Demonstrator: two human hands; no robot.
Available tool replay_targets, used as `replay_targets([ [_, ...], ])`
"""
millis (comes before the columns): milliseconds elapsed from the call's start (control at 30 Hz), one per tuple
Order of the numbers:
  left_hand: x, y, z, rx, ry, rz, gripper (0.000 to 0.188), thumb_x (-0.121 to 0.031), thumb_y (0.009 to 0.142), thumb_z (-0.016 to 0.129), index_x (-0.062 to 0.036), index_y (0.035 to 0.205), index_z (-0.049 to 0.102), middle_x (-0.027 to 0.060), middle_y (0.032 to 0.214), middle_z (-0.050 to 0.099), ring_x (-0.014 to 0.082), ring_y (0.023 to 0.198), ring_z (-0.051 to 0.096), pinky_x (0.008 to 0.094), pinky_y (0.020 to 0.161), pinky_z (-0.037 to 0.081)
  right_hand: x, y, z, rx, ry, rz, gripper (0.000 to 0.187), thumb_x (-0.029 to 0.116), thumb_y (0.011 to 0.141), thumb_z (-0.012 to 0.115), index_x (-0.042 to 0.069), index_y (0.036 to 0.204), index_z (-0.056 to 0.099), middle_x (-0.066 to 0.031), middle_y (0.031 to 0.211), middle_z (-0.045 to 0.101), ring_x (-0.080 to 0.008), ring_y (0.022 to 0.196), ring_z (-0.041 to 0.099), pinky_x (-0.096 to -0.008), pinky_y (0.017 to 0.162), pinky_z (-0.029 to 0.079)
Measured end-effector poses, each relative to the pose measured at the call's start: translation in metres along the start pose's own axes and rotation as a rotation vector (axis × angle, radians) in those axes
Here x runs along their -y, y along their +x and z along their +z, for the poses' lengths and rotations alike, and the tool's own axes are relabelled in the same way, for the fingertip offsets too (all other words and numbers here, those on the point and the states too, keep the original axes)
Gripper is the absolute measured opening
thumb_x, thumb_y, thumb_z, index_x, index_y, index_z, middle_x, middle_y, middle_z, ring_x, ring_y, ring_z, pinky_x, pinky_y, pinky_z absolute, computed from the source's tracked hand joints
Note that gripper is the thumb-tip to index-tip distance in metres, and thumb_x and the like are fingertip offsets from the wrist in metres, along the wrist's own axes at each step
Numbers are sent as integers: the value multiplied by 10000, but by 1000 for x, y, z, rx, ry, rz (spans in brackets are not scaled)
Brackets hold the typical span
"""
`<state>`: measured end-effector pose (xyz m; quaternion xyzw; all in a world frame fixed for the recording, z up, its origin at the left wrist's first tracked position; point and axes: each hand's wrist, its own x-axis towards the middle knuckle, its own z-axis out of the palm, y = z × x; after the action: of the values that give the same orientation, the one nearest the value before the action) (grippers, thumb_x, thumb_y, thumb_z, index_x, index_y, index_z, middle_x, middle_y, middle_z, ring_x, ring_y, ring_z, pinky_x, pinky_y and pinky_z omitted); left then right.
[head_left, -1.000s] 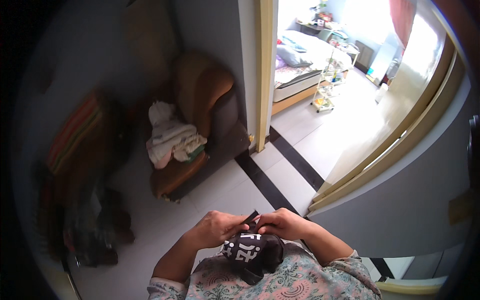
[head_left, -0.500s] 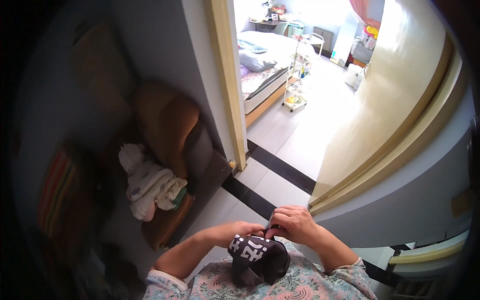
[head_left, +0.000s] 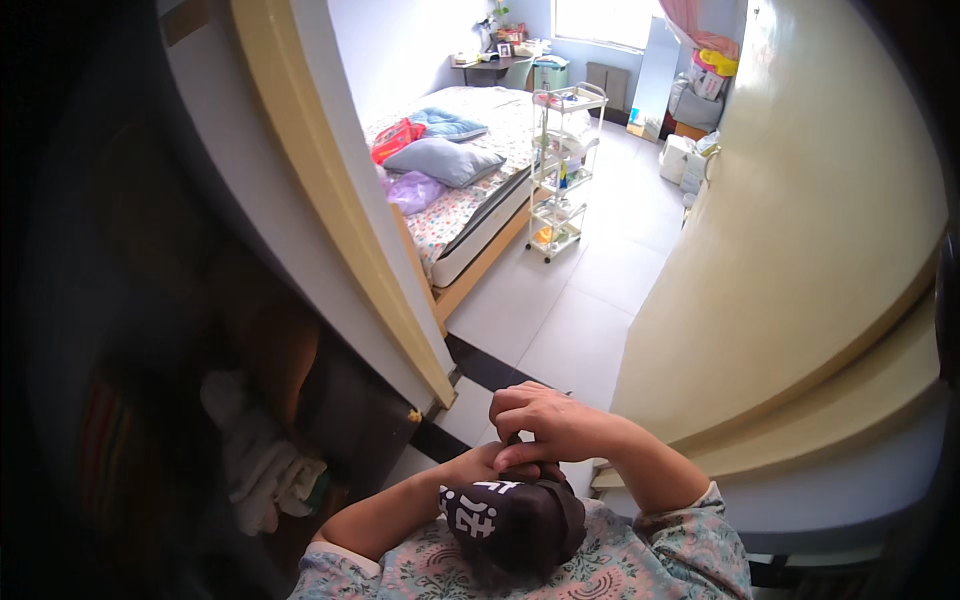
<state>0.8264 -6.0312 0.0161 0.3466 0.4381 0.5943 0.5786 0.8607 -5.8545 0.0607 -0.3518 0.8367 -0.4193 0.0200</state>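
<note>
In front of my chest hangs a black cloth item [head_left: 530,525] with white lettering, bulky and pouch-like; its exact kind does not show. My left hand [head_left: 480,463] is closed at its upper edge, its fingers mostly hidden behind the cloth and my other hand. Just above, my right hand [head_left: 545,420] bends over the left one with curled fingers and the thumb pressed inward. A small dark bit shows between the right thumb and fingers, too hidden to name. Both hands are close together and seem to touch.
Ahead is a doorway with a yellowish frame [head_left: 330,190] and a pale door [head_left: 790,230] swung open on the right. Beyond stand a white wheeled trolley [head_left: 570,100] and a bed [head_left: 485,250] with pillows. At the dark left lie folded clothes [head_left: 265,470].
My view has moved toward the doorway, so bed and trolley look nearer. My right hand has shifted left over my left hand; the black cloth stays at my chest.
</note>
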Motion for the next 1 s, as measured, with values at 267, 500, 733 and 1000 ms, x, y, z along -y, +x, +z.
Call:
replay_targets([
  [267,-10,96,-67,-224,407,-56,243,-121,896,541,-23,1112,598,64,1042,630,140,993,564,295,884,445,-66,-20,-53,-476,-194,361,344,209,719,743,110,1005,580,-76,1123,522,-274,1108,449,-355,945,370],
  [500,20,182,-179,-90,266,-5,239,-207,964,457,-16,1059,566,73,932,633,118,861,567,270,796,448,-152,-30,-69,-700,-157,851,367,231,724,745,81,1025,599,-108,1058,554,-274,949,551,-352,826,461],
  [733,-56,241,-284,-40,571,-49,492,-402,983,387,40,1018,601,88,883,639,139,840,563,281,778,448,-233,23,-119,-721,-152,732,219,147,785,690,62,982,645,-102,879,637,-233,725,636,-323,662,516],
  [1000,-96,269,-362,-115,412,-140,381,-318,970,426,17,935,604,-15,727,530,73,691,462,233,626,388,-307,81,-154,-959,-281,541,131,51,764,697,35,888,656,-82,825,613,-197,702,623,-294,596,511],
])
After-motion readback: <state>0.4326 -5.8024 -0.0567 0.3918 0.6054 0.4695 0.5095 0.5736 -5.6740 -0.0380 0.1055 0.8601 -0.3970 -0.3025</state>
